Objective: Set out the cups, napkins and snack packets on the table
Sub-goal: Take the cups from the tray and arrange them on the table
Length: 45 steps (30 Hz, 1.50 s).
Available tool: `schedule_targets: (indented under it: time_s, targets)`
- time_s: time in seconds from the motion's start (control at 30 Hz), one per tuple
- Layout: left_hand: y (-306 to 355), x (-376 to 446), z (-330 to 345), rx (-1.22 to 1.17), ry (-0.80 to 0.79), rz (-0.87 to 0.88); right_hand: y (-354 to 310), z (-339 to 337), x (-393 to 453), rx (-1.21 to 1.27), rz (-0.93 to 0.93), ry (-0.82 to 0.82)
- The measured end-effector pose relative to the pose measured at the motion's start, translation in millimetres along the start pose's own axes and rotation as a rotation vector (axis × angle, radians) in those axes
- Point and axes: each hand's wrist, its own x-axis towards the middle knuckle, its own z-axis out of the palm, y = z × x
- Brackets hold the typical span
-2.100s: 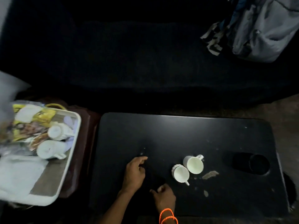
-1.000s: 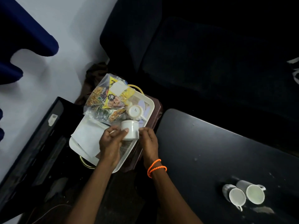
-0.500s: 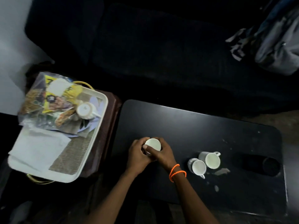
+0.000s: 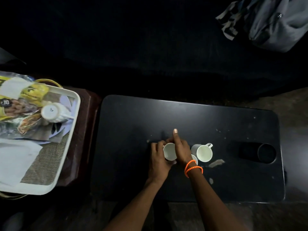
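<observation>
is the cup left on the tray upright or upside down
Upside down or tipped over: the cup on the tray shows its flat marked base to the camera, with no open mouth visible.

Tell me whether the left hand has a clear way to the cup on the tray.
Probably yes, once freed. The left hand is holding a cup with the right hand. The tray cup lies exposed on its side, nothing between it and the hand.

Dark badge with price mark "10", preceded by a currency sign too blurred to confirm, on yellow snack packet [image 4: 15, 104] in the tray [image 4: 66, 147], small dark mark on upturned cup base [image 4: 50, 111], illegible, no other readable text
</observation>
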Motion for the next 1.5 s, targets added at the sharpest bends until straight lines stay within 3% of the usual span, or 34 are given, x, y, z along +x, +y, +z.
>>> schedule_targets:
  time_s: [0.33, 0.47, 0.73, 0.87, 0.93, 1.0, 1.17, 1.3, 1.5]
  targets:
    - [-5.5, -0.6, -0.2, 0.010, -0.082, 0.015, 4.5, -16.4, 7.2, -0.066, -0.079, 0.072]
    - [-18.9, 7.9, -40.2, -0.006, 0.098, 0.020, -13.1, 0.9, 5.9, -0.097, -0.189, 0.147]
    - [-54.1, 38.1, -218.3, 0.027, 0.623, 0.074, -94.8, 106.2, -5.7, -0.190, -0.360, -0.135]
    - [-69.3, 58.3, -300.3, -0.007, 0.855, -0.095, -148.1, 178.4, -23.3, -0.302, -0.534, -0.237]
    - [-74.5, 71.6, -328.2, -0.149, 0.734, -0.246, -173.6, 212.5, -32.9, -0.345, -0.638, -0.236]
    - [-72.6, 80.2, -344.0, -0.458, 0.580, -0.392, -194.8, 242.4, -38.3, -0.333, -0.675, -0.254]
    - [-63.7, 81.7, -353.0, -0.949, 0.377, -0.542, -219.2, 287.0, -40.8, -0.399, -0.575, -0.304]
    - [-68.1, 81.6, -357.2, -1.165, 0.420, -0.557, -213.1, 295.1, -47.6, -0.361, -0.421, -0.309]
    - [-63.7, 77.0, -355.2, -1.108, 0.517, -0.392, -209.0, 269.5, -48.2, 0.137, -0.283, -0.410]
